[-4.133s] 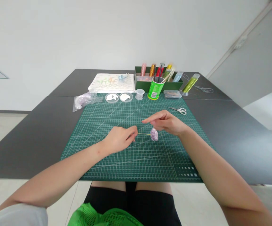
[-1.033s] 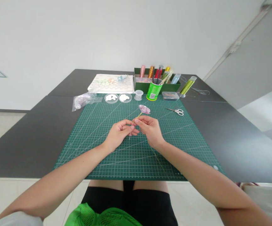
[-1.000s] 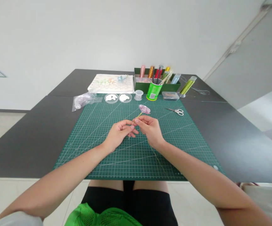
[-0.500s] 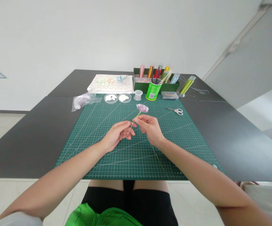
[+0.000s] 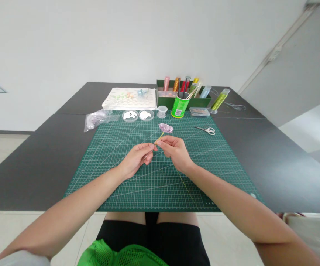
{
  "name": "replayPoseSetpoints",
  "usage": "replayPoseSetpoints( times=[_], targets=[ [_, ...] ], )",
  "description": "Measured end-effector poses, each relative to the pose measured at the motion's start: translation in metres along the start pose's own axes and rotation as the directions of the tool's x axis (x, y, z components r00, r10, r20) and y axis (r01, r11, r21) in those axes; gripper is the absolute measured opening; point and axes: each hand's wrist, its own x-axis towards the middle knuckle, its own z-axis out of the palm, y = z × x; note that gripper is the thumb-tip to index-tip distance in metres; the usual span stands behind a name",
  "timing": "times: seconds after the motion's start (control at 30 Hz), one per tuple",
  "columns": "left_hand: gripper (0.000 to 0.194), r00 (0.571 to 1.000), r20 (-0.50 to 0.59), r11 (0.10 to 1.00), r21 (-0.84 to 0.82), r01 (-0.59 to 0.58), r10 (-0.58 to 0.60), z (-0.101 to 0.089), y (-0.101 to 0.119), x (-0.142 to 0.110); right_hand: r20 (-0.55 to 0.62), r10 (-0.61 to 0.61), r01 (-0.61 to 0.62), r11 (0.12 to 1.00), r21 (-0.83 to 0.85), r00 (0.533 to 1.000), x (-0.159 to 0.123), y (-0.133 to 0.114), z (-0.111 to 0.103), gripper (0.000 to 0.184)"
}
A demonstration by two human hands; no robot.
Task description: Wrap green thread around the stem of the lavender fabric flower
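A pale purple artificial flower (image 5: 165, 128) stands tilted over the cutting mat, its thin stem (image 5: 162, 135) partly wrapped in yellow-green thread. My right hand (image 5: 175, 150) pinches the stem just below the bloom. Lower down, my left hand (image 5: 138, 158) is closed on the bare end of the same stem, thumb against forefinger. The two hands' fingertips nearly meet. A fine yellow-green thread (image 5: 186, 186) trails from under my right hand toward the mat's front edge.
Behind the hands are dishes of white pieces (image 5: 130, 115), a small clear tub (image 5: 162, 111), a green can of tools (image 5: 180, 107) and a dark green box (image 5: 167, 101) of thread spools. Scissors (image 5: 208, 130) lie right on the green cutting mat (image 5: 115, 136); a plastic bag (image 5: 97, 119) lies left.
My left fingers, spread loosely around the lower stem before, have closed on it. The flower has shifted slightly left and down, with my right hand still pinching it.
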Motion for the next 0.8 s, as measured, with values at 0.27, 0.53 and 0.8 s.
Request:
replayPoseSetpoints(
  times=[0.27,0.53,0.8],
  targets=[
    [0.027,1.0,-0.013,0.999,-0.023,0.023,-0.024,-0.0027,-0.0012,0.0016,0.009,-0.012,0.012,1.0,0.005,1.0,0.0009,-0.0004,-0.001,0.03],
    [0.029,0.999,-0.048,1.0,0.003,0.01,-0.01,-0.0018,-0.0002,0.0013,0.011,-0.024,0.024,1.0,0.016,1.0,0.0001,0.0001,-0.0007,0.032],
    [0.032,0.994,-0.086,0.997,0.028,-0.069,0.071,-0.0028,-0.0003,0.0009,0.07,0.062,-0.06,0.998,-0.027,0.996,0.0046,-0.0022,-0.0055,0.037]
  ],
)
